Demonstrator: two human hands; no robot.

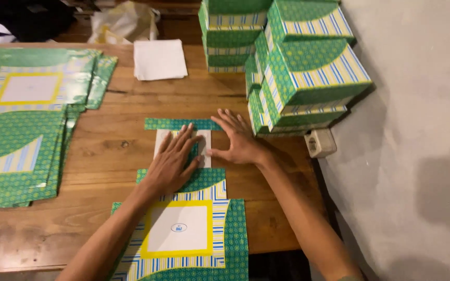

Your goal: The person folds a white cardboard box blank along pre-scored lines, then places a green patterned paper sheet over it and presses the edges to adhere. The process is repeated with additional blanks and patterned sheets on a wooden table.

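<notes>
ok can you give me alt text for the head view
Both hands, left hand and right hand, press flat on a green patterned flat carton sheet on a wooden table. A stack of flat sheets lies to the left and folded green boxes are piled at the right.

Flat box blank (183,229): printed cardboard, green, yellow and blue pattern, slight sheen; white unprinted inner face matt. Stack of flat blanks (22,119) at the table's left edge: same card, glossier, catching light. Folded boxes (308,67) at the right edge: smooth printed card. Table (105,151): bare wood, grain and knots visible, worn, low sheen. White sheets (159,59) by the far edge: matt paper.
</notes>
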